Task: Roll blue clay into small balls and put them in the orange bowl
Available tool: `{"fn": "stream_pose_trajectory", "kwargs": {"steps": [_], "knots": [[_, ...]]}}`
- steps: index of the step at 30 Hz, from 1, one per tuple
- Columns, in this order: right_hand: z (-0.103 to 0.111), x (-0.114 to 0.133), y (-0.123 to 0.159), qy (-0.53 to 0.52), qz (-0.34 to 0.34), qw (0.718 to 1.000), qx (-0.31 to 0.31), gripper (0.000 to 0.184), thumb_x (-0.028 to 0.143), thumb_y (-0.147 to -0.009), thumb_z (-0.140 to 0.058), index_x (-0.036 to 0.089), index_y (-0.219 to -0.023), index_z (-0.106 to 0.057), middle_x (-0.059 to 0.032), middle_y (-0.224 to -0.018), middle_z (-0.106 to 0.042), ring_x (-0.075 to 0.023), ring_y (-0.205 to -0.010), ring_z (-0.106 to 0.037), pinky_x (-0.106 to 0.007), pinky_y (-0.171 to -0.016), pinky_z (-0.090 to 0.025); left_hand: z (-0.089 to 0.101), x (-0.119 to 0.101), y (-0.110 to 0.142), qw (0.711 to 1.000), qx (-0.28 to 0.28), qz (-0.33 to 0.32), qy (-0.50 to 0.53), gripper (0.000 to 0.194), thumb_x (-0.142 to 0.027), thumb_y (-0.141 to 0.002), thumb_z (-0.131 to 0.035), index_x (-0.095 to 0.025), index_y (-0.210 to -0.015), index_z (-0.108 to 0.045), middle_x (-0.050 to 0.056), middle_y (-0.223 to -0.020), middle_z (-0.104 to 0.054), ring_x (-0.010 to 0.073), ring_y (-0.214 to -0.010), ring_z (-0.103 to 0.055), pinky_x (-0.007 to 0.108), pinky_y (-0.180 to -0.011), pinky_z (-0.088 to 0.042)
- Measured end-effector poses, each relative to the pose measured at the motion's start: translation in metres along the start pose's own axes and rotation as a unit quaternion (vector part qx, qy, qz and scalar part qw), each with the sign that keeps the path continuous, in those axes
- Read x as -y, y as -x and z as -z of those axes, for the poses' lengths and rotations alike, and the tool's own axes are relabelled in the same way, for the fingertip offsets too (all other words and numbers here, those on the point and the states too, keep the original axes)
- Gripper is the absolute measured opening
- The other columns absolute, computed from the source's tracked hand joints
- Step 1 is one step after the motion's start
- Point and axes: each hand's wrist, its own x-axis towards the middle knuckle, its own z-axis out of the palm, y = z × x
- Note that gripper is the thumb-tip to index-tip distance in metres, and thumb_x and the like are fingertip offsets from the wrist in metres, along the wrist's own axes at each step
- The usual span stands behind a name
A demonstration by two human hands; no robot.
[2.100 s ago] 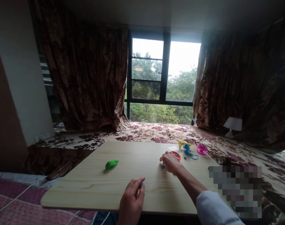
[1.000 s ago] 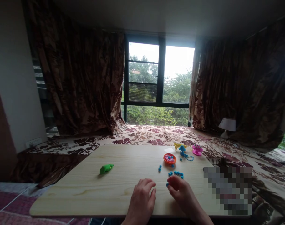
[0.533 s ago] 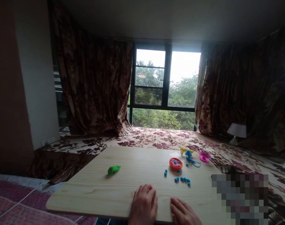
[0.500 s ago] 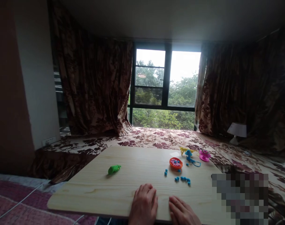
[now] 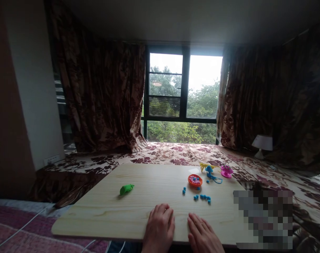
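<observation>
My left hand [image 5: 160, 225] rests palm down on the light wooden table [image 5: 107, 211], fingers slightly bent and holding nothing. To its right, my right hand [image 5: 202, 232] lies flat on the same top, fingers stretched out and nothing in them. Beyond the hands sit several small blue balls [image 5: 205, 197], scattered in little groups. An orange-red bowl [image 5: 195, 185] behind them holds pink and blue balls. Farther back are a blue mushroom-shaped piece [image 5: 209, 171], a yellow figure [image 5: 205, 166] and a pink piece [image 5: 226, 171] with dots. A green lump-like toy [image 5: 126, 189] lies left of my hands.
Patterned cloth [image 5: 175, 151] covers the ledge behind the table, below a window [image 5: 183, 88] with dark curtains [image 5: 102, 98]. A small white lamp [image 5: 262, 143] stands at right. A pixelated patch hides the table's right side. White cables [image 5: 20, 225] cross the pink blanket [image 5: 14, 232].
The whole view has shifted slightly, so things appear a little farther left. My hands stay on the table in nearly the same pose, and the toys have not moved on it.
</observation>
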Motion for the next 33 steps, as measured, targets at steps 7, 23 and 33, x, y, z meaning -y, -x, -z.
{"fn": "stream_pose_trajectory", "kwargs": {"steps": [7,23,33], "knots": [[-0.003,-0.009,0.030,0.033,0.003,0.999,-0.016,0.037,0.040,-0.085,-0.042,0.018,-0.110,-0.060,-0.0071,-0.107,-0.062,-0.0189,-0.091,-0.062,-0.026,-0.072,-0.048,0.000,0.002,-0.002,1.000,0.006,0.000,0.001,0.020,-0.023,-0.082,-0.041,-0.025,-0.089,-0.060,0.004,-0.096,-0.059,0.0191,-0.093,-0.051,0.037,-0.084,-0.039],[0.010,0.010,0.019,0.002,-0.004,1.000,-0.018,0.045,0.047,-0.083,-0.043,0.016,-0.114,-0.056,-0.0074,-0.116,-0.057,-0.0197,-0.101,-0.057,-0.027,-0.080,-0.044,-0.009,0.005,-0.002,1.000,0.001,-0.011,0.003,0.021,-0.026,-0.083,-0.040,-0.025,-0.093,-0.059,0.003,-0.099,-0.058,0.0191,-0.096,-0.050,0.037,-0.086,-0.038],[-0.009,0.008,0.034,-0.014,-0.081,0.996,-0.044,0.038,0.036,-0.087,-0.039,0.021,-0.118,-0.053,-0.0069,-0.113,-0.059,-0.0201,-0.095,-0.060,-0.029,-0.076,-0.045,-0.008,0.007,-0.005,1.000,0.015,-0.013,-0.002,0.021,-0.026,-0.083,-0.040,-0.026,-0.091,-0.059,0.003,-0.099,-0.059,0.0193,-0.096,-0.050,0.037,-0.085,-0.039]]}}
